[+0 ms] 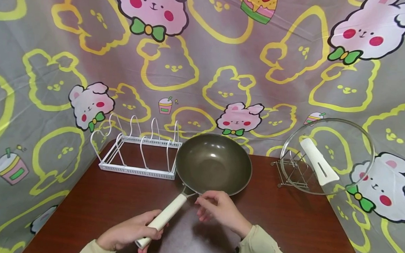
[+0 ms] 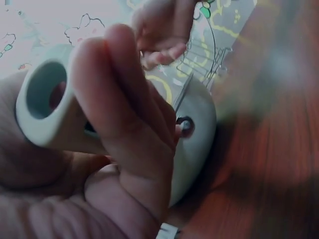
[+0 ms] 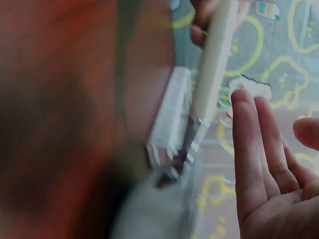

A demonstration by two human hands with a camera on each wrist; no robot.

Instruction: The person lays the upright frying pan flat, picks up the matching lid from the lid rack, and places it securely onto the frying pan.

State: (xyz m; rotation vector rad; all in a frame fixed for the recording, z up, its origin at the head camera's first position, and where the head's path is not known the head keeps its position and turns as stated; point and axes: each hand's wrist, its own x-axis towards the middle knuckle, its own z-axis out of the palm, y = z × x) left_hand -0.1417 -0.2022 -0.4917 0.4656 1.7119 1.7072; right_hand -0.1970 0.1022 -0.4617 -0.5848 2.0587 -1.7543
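Note:
A dark wok point(image 1: 214, 166) with a cream handle point(image 1: 167, 214) is in the middle of the head view, tilted so its inside shows. My left hand point(image 1: 132, 230) grips the handle near its end; in the left wrist view the fingers point(image 2: 124, 99) wrap round it beside the hollow handle end point(image 2: 45, 94). My right hand point(image 1: 221, 211) is by the wok's near rim, right of the handle. Its fingers point(image 3: 247, 144) look loosely extended in the right wrist view, apart from the handle point(image 3: 215, 64), with nothing held.
A white wire rack point(image 1: 137, 172) stands left of the wok on the brown table point(image 1: 86, 204). At the right, a glass lid point(image 1: 358, 180) with a white handle point(image 1: 320, 164) leans in a small metal stand point(image 1: 288, 174). A patterned cloth point(image 1: 198, 59) hangs behind.

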